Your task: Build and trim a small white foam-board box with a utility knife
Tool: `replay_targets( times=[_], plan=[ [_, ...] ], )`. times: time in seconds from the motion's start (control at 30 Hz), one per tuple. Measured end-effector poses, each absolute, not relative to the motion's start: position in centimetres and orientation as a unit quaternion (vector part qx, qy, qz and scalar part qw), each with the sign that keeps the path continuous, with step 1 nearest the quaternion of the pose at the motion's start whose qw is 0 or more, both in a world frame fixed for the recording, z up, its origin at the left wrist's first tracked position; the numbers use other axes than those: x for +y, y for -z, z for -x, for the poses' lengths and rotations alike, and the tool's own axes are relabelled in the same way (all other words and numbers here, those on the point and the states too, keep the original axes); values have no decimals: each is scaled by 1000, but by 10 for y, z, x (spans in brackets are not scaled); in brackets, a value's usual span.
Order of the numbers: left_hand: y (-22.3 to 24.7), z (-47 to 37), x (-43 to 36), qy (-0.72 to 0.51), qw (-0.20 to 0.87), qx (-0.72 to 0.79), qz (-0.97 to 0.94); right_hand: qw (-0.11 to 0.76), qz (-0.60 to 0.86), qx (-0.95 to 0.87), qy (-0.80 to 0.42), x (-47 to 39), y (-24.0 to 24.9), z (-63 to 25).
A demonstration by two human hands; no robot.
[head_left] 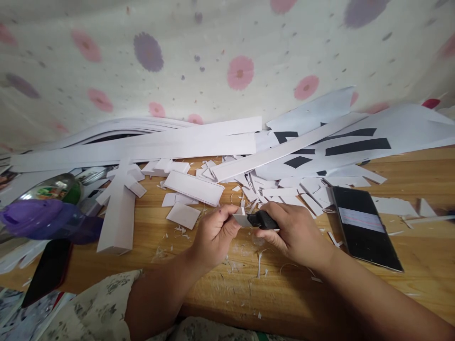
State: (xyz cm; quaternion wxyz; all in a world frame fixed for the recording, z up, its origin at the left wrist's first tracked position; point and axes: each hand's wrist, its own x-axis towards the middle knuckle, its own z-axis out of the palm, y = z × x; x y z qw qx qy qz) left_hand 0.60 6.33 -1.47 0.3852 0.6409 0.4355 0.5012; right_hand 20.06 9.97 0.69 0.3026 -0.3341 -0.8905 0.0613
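Observation:
My left hand pinches a small white piece of board between thumb and fingers, over the middle of the table. Closed around a black hand tool, my right hand brings its front end up to the right edge of that piece. The tool looks like a utility knife, but its blade cannot be made out. Just beyond the hands lie white board offcuts and a flat white strip. Thin shavings are scattered on the wood beneath.
On the left are a white box-like column, a purple bottle and a dark phone. A black tablet lies at right. Long white strips and printed sheets line the back of the wooden table, before a flowered curtain.

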Motion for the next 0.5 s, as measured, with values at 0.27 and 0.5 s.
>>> replay_targets(
  times=[0.27,0.5],
  plan=[
    [2,-8,55,-498,324,436,-676,261,414,-871,-44,112,0,-211],
    [-2,-6,60,-506,282,454,-677,294,396,-862,-118,106,-7,-208]
  ],
)
